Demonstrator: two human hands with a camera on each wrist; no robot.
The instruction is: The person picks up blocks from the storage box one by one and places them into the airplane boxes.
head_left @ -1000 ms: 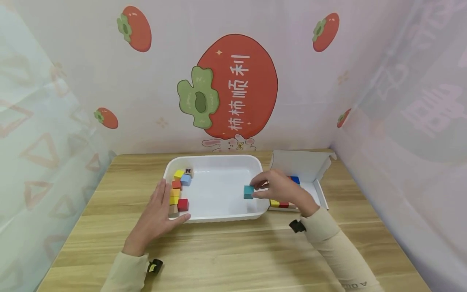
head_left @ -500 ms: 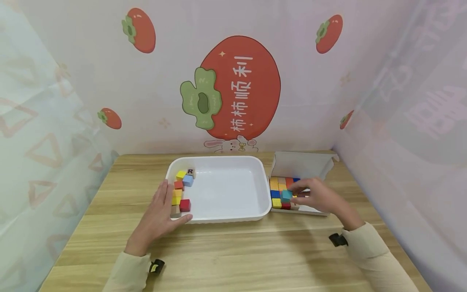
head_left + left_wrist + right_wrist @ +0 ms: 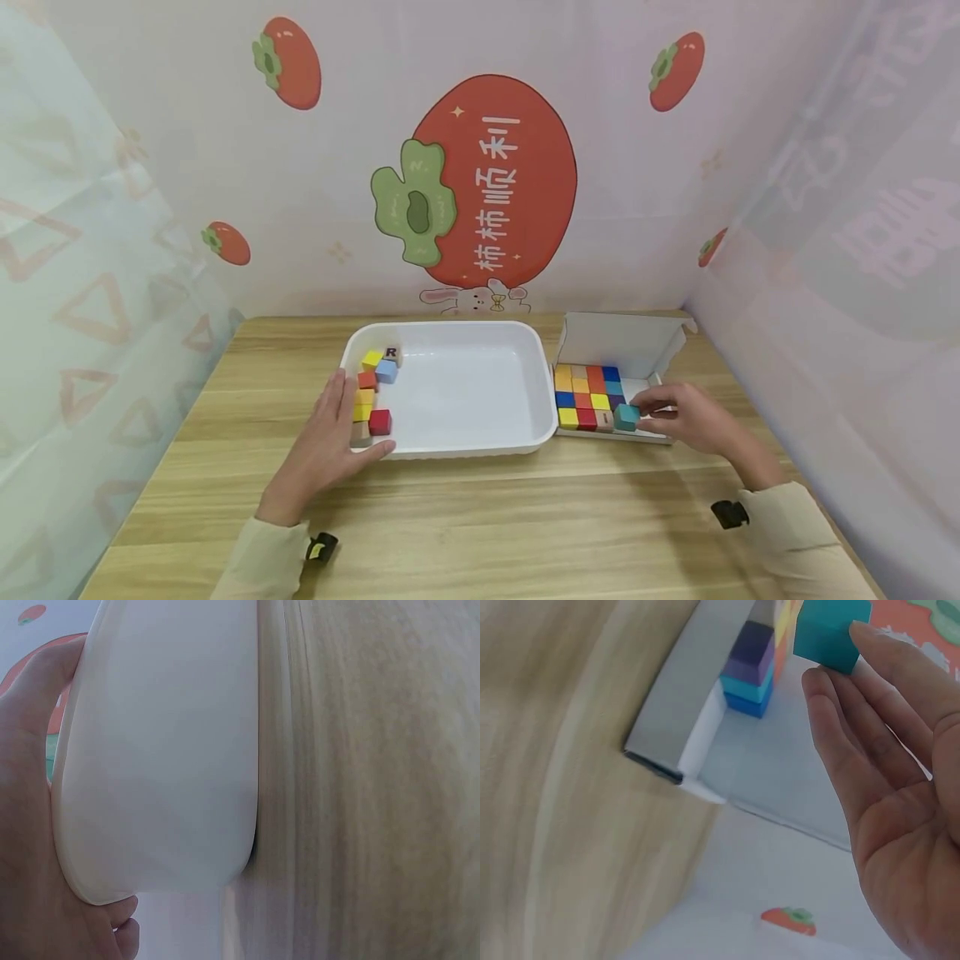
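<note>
While the left hand (image 3: 324, 450) lies flat-fingered against the white tray's (image 3: 457, 450) 8 o'clock corner on the surface (image 3: 480, 525), the right hand (image 3: 686, 419) pinches a teal cube (image 3: 626, 416) at the box's (image 3: 622, 340) 5 o'clock edge, cube at the fingers' 9 o'clock. Left wrist view: palm (image 3: 30, 847) cups the tray wall (image 3: 165, 750). Right wrist view: fingertips (image 3: 832, 682) hold the cube (image 3: 831, 630) above the stacked blocks (image 3: 751, 671), just beside the empty slot.

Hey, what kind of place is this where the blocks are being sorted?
Probably a small tabletop recording booth, not a lived-in room: a wooden table closed in by draped persimmon-print backdrop sheets, bearing only a white tray and a cardboard box of coloured cubes.
</note>
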